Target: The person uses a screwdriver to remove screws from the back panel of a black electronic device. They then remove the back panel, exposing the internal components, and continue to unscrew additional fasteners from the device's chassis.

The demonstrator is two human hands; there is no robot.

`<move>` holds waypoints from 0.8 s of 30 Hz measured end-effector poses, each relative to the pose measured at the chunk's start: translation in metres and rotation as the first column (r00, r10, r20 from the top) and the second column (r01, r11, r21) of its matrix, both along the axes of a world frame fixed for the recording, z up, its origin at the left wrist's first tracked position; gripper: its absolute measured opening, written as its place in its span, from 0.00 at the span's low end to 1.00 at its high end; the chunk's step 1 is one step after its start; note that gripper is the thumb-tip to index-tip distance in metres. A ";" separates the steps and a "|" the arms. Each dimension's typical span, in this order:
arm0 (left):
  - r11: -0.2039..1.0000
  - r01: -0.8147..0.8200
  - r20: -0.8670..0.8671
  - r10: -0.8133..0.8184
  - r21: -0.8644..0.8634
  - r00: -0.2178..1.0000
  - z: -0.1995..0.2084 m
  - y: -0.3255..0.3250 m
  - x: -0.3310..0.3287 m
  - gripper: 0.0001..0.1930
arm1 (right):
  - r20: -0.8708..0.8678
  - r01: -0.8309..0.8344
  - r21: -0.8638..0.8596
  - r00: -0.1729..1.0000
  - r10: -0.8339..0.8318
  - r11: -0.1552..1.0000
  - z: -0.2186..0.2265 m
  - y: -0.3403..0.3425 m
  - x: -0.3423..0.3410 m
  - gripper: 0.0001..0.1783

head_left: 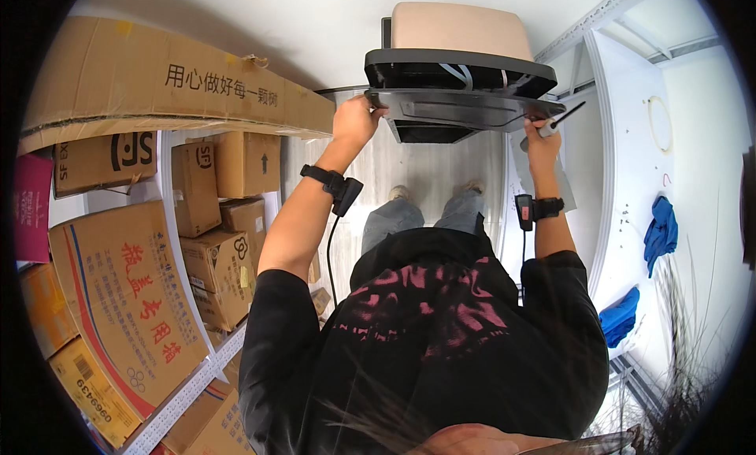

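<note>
Left hand grips black panel; right hand grips screwdriver. Long carton crowds left side; beige cushion-like block beyond.

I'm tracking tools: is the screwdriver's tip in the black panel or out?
Out: the right hand holds the screwdriver, its tip beyond the black panel.

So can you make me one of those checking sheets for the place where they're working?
Surface: grey floor under the feet.
Job's things: black panel, held up; beige-and-black unit beyond; thin-shafted tool.
Clutter: cardboard boxes left; blue cloths right.
Hands: left hand grips the panel's left end; right hand its right end, plus the tool.
Cables: black cables from both wristbands.
Surroundings: white wall ahead.
</note>
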State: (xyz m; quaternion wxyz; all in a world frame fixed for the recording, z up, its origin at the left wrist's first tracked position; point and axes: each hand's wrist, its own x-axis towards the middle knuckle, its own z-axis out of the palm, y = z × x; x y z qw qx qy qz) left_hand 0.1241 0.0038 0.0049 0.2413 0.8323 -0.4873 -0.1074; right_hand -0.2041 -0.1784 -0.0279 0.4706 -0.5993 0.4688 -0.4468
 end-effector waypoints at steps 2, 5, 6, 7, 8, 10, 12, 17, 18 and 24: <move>0.997 -0.020 0.035 0.018 0.072 0.999 -0.006 0.002 0.004 0.11 | -0.088 0.027 0.095 0.996 -0.019 0.995 0.005 0.000 0.008 0.08; 0.994 -0.055 0.036 0.052 0.090 0.998 -0.020 0.003 0.007 0.11 | -0.067 0.016 -0.028 0.998 -0.018 0.999 -0.009 -0.006 0.014 0.08; 0.992 -0.065 -0.009 0.066 0.106 0.998 -0.022 0.003 0.008 0.13 | -0.107 0.035 -0.029 0.994 -0.038 0.999 -0.008 -0.005 0.017 0.08; 0.992 -0.060 0.009 0.059 0.111 0.998 -0.023 0.003 0.008 0.14 | -0.076 0.037 -0.041 0.996 -0.040 0.998 -0.010 -0.006 0.017 0.09; 0.992 -0.055 0.026 0.052 0.116 0.998 -0.025 0.003 0.008 0.14 | -0.045 0.039 -0.052 0.998 -0.041 0.998 -0.014 -0.007 0.017 0.10; 0.993 -0.032 0.061 0.025 0.117 0.998 -0.019 0.000 0.005 0.15 | -0.013 0.039 -0.069 0.999 -0.040 0.997 -0.027 -0.009 0.013 0.10; 0.994 -0.002 0.095 -0.008 0.107 0.995 -0.012 -0.001 0.002 0.16 | -0.011 0.026 -0.084 1.000 -0.027 0.996 -0.030 -0.012 0.010 0.10; 0.996 0.020 0.167 -0.035 0.092 0.985 -0.022 0.002 0.008 0.18 | -0.138 0.036 -0.111 0.989 -0.051 0.993 -0.032 -0.009 0.011 0.11; 0.997 0.016 0.160 -0.029 0.078 0.987 -0.022 0.004 0.008 0.18 | -0.154 0.048 -0.125 0.986 -0.067 0.991 -0.032 -0.005 0.016 0.11; 0.998 -0.024 0.152 0.015 0.058 0.988 -0.023 0.001 0.008 0.20 | -0.220 0.093 -0.289 0.962 -0.161 0.953 -0.026 0.000 0.028 0.11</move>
